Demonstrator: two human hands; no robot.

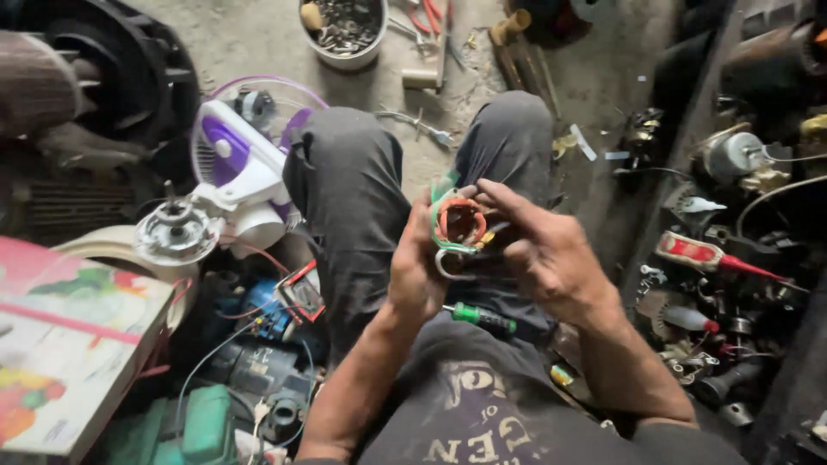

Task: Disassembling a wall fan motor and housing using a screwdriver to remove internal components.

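Over lap – both hands (482, 258) w/ coil (459, 222), screwdriver (482, 319) below.

A small round motor coil (459, 224), with copper-orange winding, green insulation strips and a loop of white wire below, is held tilted above the lap near the centre, while a green-handled screwdriver (482, 319) lies on the thigh.

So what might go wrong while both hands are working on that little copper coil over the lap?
The copper-wound coil is held above the knees only by the fingers of the left hand and right hand; if dropped, it could vanish among the parts on the floor. Its thin loose wires might snag or bend. The green-handled screwdriver lies loose on the lap and may roll off.
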